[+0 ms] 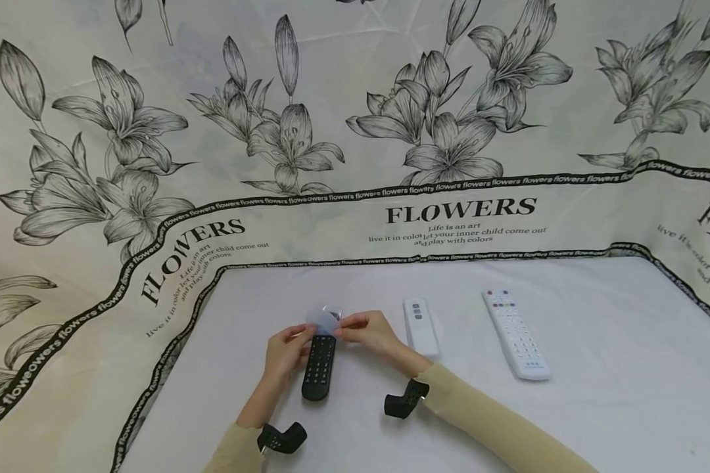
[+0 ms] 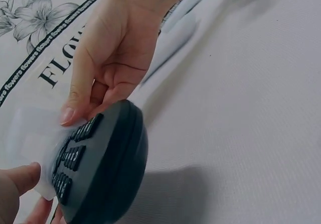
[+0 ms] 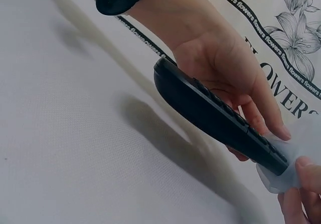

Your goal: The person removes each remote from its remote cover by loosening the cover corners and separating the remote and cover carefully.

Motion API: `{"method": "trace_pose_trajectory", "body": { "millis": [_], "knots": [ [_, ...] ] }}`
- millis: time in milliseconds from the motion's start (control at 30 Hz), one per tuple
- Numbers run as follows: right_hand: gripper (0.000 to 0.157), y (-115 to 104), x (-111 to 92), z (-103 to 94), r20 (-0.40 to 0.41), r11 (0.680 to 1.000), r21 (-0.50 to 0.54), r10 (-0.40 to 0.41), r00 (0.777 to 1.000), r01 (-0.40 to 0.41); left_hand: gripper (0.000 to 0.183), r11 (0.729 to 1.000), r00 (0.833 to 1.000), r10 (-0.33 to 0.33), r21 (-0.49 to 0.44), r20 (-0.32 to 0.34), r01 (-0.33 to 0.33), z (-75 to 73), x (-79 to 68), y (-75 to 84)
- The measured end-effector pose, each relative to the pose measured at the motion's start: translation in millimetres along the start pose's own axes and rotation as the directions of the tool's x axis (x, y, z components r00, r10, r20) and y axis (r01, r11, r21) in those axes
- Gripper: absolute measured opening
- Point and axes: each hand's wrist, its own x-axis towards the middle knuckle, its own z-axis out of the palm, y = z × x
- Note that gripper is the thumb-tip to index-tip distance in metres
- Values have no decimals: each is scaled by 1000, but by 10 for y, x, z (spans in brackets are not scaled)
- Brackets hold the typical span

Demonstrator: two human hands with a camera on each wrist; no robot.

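A black remote control (image 1: 317, 369) is held off the white tabletop, its button side up. Over its far end lies a translucent plastic sleeve (image 1: 324, 320). My left hand (image 1: 285, 353) grips that end from the left, thumb on the sleeve and fingers under the remote, as the right wrist view shows. My right hand (image 1: 374, 332) pinches the sleeve's right edge between thumb and fingers. In the left wrist view the remote's rounded near end (image 2: 120, 163) hangs above the cloth. How far the remote reaches inside the sleeve is hard to make out.
A small white remote (image 1: 421, 328) with a few grey buttons lies just right of my right hand. Farther right is a longer white remote (image 1: 516, 336) with many buttons. A flower-printed cloth (image 1: 461, 217) rises behind the white tabletop (image 1: 615, 368).
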Motion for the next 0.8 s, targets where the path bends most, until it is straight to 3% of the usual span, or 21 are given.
{"method": "trace_pose_trajectory", "body": {
  "millis": [367,667,800],
  "knots": [
    [28,17,40,47,-56,999,40,-7,998,10,49,998,999,-53,25,6,53,58,25,-18],
    [24,59,78,65,-179,994,105,32,983,-13,48,995,994,92,-31,66,-90,84,45,-52],
    [22,59,88,80,-193,992,123,29,981,-5,50,995,994,92,-40,54,-90,87,55,-74]
  ]
}}
